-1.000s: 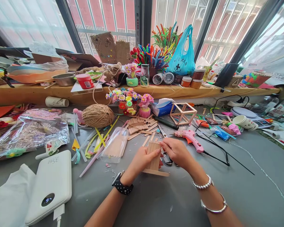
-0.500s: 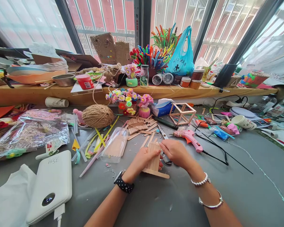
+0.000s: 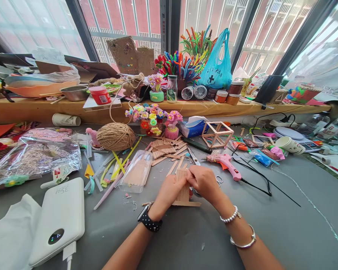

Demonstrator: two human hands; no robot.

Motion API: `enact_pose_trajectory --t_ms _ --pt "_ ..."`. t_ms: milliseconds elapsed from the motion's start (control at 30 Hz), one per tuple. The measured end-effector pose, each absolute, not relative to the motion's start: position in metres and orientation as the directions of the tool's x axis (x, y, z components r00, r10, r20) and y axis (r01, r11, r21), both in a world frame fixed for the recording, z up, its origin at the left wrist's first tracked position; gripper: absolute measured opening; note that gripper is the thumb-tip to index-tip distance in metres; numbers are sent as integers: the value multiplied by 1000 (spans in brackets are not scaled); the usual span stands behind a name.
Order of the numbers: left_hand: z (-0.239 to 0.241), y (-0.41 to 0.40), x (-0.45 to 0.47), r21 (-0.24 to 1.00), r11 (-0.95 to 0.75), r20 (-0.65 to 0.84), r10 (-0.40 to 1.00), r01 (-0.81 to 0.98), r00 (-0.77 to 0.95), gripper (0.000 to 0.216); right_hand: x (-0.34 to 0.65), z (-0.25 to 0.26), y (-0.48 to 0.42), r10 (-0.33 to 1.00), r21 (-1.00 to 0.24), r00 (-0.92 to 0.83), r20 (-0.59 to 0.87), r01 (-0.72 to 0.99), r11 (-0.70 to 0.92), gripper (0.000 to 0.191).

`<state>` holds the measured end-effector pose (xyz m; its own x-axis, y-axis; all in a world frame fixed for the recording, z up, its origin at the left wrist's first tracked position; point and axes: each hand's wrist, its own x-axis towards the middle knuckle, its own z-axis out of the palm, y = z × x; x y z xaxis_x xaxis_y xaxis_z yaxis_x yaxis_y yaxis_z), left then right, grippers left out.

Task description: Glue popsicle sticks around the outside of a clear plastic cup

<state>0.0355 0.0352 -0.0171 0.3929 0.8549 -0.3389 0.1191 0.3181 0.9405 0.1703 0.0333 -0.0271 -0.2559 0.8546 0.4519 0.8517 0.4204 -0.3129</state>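
Note:
A small panel of craft sticks (image 3: 183, 195) stands between my hands, its sticks side by side with one stick across the bottom end. My left hand (image 3: 171, 189) is closed around its left side, thumb on the front face. My right hand (image 3: 204, 182) is closed at the panel's upper right, its fingertips meeting my left thumb; whatever they pinch is hidden. Scissors (image 3: 195, 158) lie behind my right hand, partly covered by it. Loose craft sticks (image 3: 172, 168) lie just beyond the panel.
A pink glue gun (image 3: 227, 165) with a black cord lies to the right. A clear plastic box (image 3: 136, 171), a twine ball (image 3: 116, 137) and a stick cube frame (image 3: 217, 134) sit farther back. A white power bank (image 3: 60, 221) lies at left.
My right hand has moved left and slightly down over the panel, closing up to my left thumb. A scissor handle now shows beside it. The panel's bottom stick looks more level.

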Motion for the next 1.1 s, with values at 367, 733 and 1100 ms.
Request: enact_pose_trajectory --t_ms 367,733,1100 --pt "-16 35 35 963 251 -269 902 95 337 34 168 -19 32 866 -535 -69 495 761 367 40" --pt "-16 31 38 968 106 -176 933 228 315 46 167 -21 30 862 -357 -104 496 881 311 36" --pt "-20 32 37 959 86 -171 936 272 307 37 162 -25 32 839 -302 -109 533 902 309 31"
